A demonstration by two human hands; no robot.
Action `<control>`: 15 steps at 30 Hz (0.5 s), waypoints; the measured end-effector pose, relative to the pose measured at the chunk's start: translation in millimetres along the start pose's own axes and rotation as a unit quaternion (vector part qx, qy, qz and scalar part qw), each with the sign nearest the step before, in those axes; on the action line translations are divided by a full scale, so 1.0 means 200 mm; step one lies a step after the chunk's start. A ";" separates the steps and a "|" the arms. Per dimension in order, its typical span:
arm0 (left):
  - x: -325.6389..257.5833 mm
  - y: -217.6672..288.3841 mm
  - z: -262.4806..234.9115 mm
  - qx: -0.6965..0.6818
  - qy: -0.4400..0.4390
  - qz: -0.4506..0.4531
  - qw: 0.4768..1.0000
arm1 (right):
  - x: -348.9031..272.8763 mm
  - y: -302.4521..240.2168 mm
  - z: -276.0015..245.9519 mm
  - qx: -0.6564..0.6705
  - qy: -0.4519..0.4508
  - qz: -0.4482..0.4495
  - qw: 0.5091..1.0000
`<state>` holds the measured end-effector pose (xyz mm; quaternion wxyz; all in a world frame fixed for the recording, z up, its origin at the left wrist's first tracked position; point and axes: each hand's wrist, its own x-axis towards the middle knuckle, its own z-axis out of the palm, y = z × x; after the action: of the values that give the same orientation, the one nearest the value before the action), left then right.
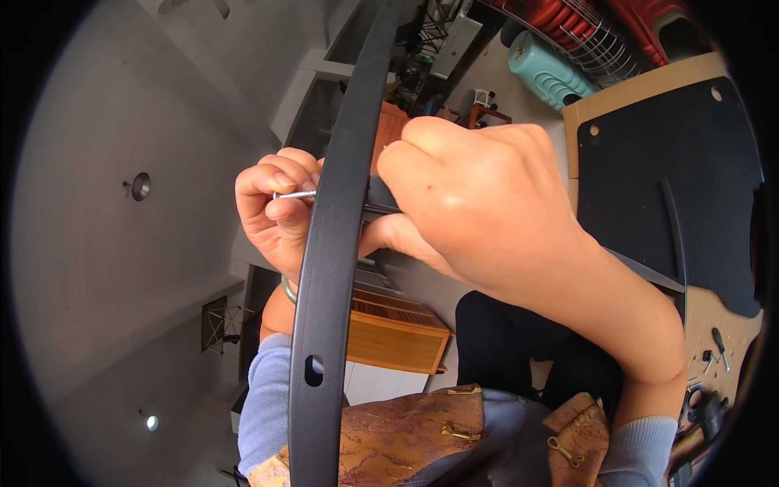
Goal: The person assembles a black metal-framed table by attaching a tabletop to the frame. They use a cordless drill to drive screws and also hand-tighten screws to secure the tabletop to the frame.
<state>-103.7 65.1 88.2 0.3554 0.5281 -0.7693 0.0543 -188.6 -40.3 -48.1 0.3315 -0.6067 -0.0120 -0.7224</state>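
A long black bar point(329, 268) with a slot near its lower end runs upright in front of me. On its left side, my left hand point(274, 207) pinches a silver threaded screw point(295, 194) between thumb and fingers, its inner end meeting the bar. Across the bar, my right hand point(479, 203) is closed round a dark grey piece point(380, 193) set against the bar's right face. My fingers and the bar hide most of that piece, so its kind is not clear.
At right, a black panel point(633, 178) with holes rests on cardboard point(570, 150). Below it lie a screwdriver point(720, 347), small fasteners and a black tool point(711, 414). An orange-brown wooden cabinet point(398, 329) stands beyond the bar. A turquoise container point(548, 69) sits at upper right.
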 end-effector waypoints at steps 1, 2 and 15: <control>0.00 0.00 -0.01 -0.008 -0.006 0.002 1.000 | 0.00 -0.01 0.02 -0.016 0.017 -0.001 1.000; 0.00 -0.01 -0.02 -0.016 -0.010 0.004 1.000 | 0.00 -0.01 0.04 -0.016 0.022 -0.005 1.000; 0.02 -0.02 0.01 -0.026 -0.022 0.001 0.999 | 0.02 -0.01 0.02 0.092 0.010 0.018 0.996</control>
<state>-102.7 58.9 88.0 0.3525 0.5190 -0.7784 0.0228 -186.5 -39.5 -43.1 0.3990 -0.5663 -0.0641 -0.7183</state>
